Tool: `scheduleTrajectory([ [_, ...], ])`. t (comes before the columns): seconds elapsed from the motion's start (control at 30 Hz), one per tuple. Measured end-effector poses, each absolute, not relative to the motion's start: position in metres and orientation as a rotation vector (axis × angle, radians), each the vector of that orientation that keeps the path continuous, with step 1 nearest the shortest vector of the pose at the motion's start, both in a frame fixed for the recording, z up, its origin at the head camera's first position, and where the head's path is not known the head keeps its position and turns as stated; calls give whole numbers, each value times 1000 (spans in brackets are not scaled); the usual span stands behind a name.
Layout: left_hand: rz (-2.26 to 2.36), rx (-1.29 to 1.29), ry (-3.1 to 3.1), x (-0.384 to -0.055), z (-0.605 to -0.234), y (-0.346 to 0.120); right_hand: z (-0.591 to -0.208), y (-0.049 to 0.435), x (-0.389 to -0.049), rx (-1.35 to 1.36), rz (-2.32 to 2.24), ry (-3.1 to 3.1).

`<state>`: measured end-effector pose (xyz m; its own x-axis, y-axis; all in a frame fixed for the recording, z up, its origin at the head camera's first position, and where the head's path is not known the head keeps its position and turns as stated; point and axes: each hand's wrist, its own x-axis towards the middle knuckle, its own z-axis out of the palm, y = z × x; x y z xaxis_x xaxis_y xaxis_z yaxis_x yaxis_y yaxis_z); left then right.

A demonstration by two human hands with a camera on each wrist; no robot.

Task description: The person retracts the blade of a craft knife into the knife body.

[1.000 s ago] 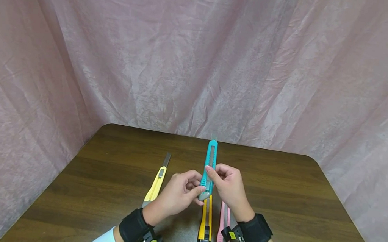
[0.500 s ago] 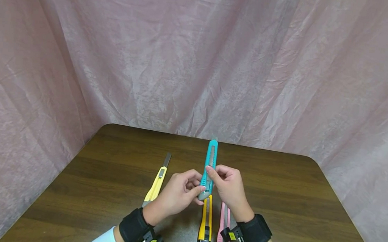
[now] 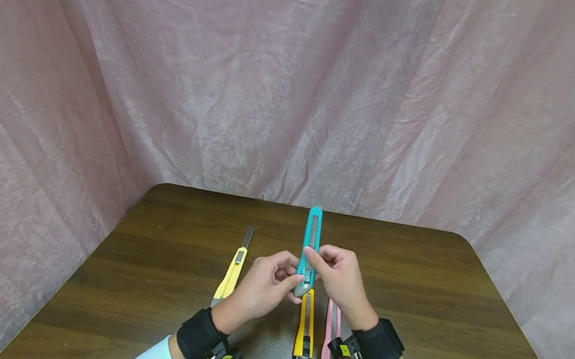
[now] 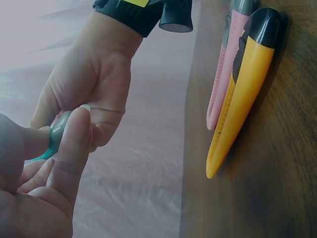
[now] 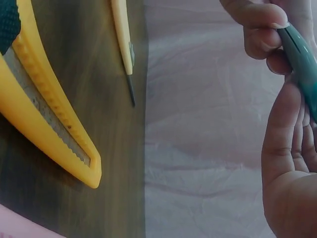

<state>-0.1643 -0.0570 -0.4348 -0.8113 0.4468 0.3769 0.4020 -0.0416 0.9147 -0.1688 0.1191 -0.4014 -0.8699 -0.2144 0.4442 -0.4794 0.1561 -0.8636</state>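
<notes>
Both hands hold a teal utility knife [image 3: 313, 232], its tip pointing away from the body. The left hand [image 3: 271, 285] pinches its grey butt end [image 4: 58, 131] between thumb and fingers. Higher up the handle, the right hand [image 3: 340, 276] grips it with the thumb laid across the front face; the slider is hidden. Almost no blade shows past the teal tip. Below it on the table lie an orange-yellow utility knife [image 3: 300, 338] and, to its right, a pink one [image 3: 328, 329], partly behind the right wrist.
Left of the hands, a pale yellow utility knife [image 3: 230, 276] lies on the brown wooden table [image 3: 159, 259] with its blade extended. Pink curtain [image 3: 254, 87] hangs behind the table's far edge. Black bands with small cameras [image 3: 225, 358] sit on both wrists.
The teal knife's blade has drawn back into its handle, from a short visible length to almost nothing. The hands and the other knives stay where they were.
</notes>
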Motion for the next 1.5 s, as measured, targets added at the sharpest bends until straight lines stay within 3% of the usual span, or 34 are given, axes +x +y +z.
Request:
scheduleTrajectory([
  [0.47, 2022, 896, 2191, -156, -418, -57, -402, 119, -170, 711, 1792, -2202],
  [1.5, 2042, 969, 2232, -167, -432, -61, -403, 118, -169, 808, 1864, -2164],
])
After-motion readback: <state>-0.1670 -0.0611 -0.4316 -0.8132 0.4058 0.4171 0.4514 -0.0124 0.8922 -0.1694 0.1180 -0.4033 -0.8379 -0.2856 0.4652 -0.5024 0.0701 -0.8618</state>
